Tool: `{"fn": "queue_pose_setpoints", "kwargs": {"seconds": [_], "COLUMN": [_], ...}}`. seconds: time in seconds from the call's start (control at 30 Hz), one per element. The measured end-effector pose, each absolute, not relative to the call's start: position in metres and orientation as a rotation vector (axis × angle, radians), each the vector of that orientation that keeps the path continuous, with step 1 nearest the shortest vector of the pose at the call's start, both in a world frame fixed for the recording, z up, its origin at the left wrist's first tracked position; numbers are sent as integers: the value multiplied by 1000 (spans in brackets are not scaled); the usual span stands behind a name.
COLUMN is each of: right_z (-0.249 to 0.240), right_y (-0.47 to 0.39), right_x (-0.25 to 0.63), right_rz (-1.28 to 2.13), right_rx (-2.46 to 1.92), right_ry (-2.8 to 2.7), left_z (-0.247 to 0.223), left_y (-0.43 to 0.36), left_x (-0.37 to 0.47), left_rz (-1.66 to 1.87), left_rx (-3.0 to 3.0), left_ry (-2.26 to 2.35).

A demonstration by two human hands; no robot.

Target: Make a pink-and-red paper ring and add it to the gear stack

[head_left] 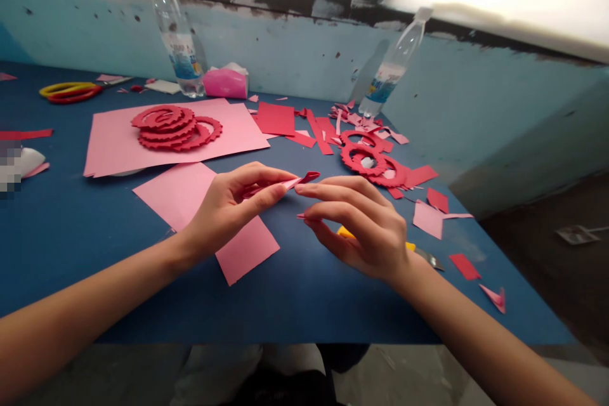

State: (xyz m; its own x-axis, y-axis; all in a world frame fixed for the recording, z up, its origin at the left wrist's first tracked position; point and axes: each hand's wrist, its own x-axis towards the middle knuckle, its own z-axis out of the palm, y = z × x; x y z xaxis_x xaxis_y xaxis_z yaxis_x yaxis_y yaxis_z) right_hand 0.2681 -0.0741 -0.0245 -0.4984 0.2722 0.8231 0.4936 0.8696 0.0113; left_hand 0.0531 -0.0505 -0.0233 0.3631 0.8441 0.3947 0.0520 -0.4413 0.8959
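Now the left hand pinches a folded pink-and-red paper strip on the near side of the red paper rectangle, its long axis pointing toward the right hand, which pinches a small paper piece.

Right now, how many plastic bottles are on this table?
2. One bottle stands at the back left, beside the pink packet; the other bottle stands at the back right, by the paper scraps. I see no others.
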Motion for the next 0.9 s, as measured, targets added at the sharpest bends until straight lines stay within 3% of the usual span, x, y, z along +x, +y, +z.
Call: {"fn": "queue_pose_setpoints", "kwargs": {"seconds": [0.5,0.9], "right_z": [-25,-23], "right_y": [-73,-75], "right_x": [267,266], "right_rz": [-299,-110], "right_rx": [-564,-562], "right_ry": [-2142,-2171], "left_z": [-22,-22], "left_y": [-52,-53], "left_x": [53,54], "left_rz": [1150,1104], "left_rx": [1824,1913], "left_ry": [846,853]}}
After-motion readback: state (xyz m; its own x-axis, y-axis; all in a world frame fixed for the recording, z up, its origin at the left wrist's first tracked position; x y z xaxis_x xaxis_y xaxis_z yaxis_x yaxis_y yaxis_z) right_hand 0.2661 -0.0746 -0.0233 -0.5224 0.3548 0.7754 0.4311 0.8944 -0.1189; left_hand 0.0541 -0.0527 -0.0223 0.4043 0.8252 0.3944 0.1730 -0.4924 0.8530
